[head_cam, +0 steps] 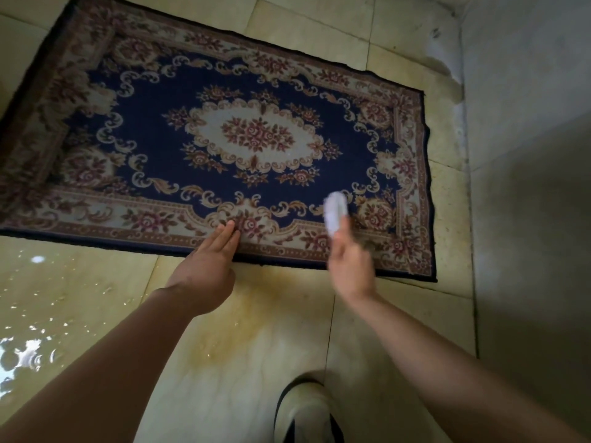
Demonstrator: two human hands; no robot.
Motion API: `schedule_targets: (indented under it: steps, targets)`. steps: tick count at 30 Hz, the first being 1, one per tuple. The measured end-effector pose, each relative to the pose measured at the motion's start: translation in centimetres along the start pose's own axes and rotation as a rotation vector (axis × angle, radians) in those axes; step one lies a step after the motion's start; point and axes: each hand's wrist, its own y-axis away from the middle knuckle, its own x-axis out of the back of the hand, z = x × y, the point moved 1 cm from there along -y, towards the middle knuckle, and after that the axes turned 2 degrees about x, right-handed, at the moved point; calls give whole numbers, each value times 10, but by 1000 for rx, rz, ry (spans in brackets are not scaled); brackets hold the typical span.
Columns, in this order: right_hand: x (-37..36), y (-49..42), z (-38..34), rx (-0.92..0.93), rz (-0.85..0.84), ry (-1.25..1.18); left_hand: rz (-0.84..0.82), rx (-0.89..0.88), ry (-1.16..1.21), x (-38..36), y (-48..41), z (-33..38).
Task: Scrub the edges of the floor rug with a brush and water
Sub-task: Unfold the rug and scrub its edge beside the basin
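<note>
A dark blue floor rug (pixel 179 129) with a floral border and a pale oval centre lies flat on the tiled floor. My left hand (pixel 208 263) lies flat, its straight fingers pressing the rug's near border. My right hand (pixel 351 263), blurred by motion, holds a white brush (pixel 334 211) over the near right part of the rug, just inside the border. Whether the brush touches the pile I cannot tell.
Wet, glistening beige tiles (pixel 48 314) spread at the lower left, with a yellowish stain (pixel 240 321) in front of the rug. A grey wall (pixel 527 155) runs along the right side. My shoe (pixel 303 410) stands near the bottom edge.
</note>
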Motion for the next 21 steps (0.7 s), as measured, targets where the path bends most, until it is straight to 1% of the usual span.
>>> schedule_targets:
  steps: [1,3,4,5,6,8,10,12,14,15,16,17,18,20,21]
  targets:
    - [-10,13,-3,125,-71,77,5,3,-10,0,-1,2]
    - [-16,43,-15,387,-318,111,13,9,-32,1,-2,6]
    - [-14,51,-16,461,-424,108,8,12,-42,1,-2,8]
    - [-7,53,-15,486,-453,89,3,15,-45,2,-3,10]
    - [-2,49,-10,472,-431,40,4,18,-41,4,-4,11]
    - [8,39,4,373,-297,-93,4,23,-27,10,-5,11]
    - [21,24,31,204,-89,-130,-6,18,-39,13,-5,11]
    - [41,9,69,-27,61,-91,-19,21,-60,12,-5,12]
    - [57,0,100,-340,180,-48,-25,36,-79,7,-4,15]
    - [55,2,106,-462,215,-1,-27,42,-93,3,-3,16]
    - [48,8,105,-501,231,67,-25,44,-108,0,-3,18]
    - [36,20,98,-454,218,118,-22,44,-121,-2,-4,20]
    - [23,36,87,-340,158,126,-19,49,-124,-3,-4,19]
    - [10,68,69,-51,-60,78,-16,58,-103,-2,-5,19]
    - [14,78,71,57,-163,71,-14,56,-92,-1,-5,19]
